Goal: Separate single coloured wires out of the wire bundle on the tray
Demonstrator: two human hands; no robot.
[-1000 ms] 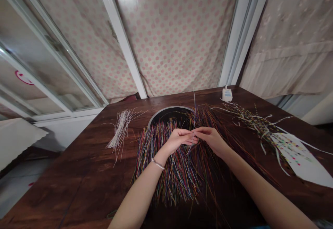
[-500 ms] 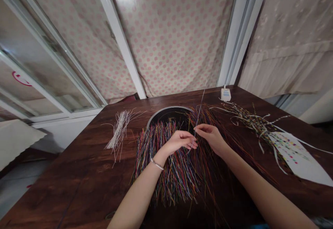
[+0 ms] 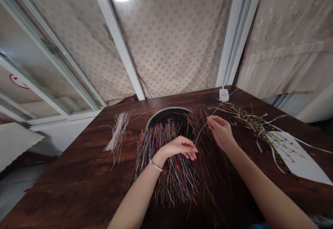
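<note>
A thin white strand [image 3: 201, 130] runs between my two hands above the table. My left hand [image 3: 180, 147], with a beaded bracelet at the wrist, pinches its lower end. Higher up and to the right, my right hand [image 3: 220, 128] grips the same strand, whose free end slants up toward the white box. Beneath my left hand spreads a thick mass of multicoloured strands [image 3: 166, 184], lying over a dark round tray [image 3: 170, 109] with a pale rim. Looser reddish-brown strands [image 3: 200, 118] lie under and beside my right hand.
A bundle of white strands [image 3: 118, 133] lies on the dark wooden table [image 3: 78, 159] at the left. To the right are dotted strands with white ribbons [image 3: 244, 118] and a white sheet with coloured dots [image 3: 299, 159]. A small white box [image 3: 223, 95] stands at the back edge.
My right hand has moved right and slightly up, away from my left hand. The strand, steep before, now slants rightward between them. My left hand has dropped slightly.
</note>
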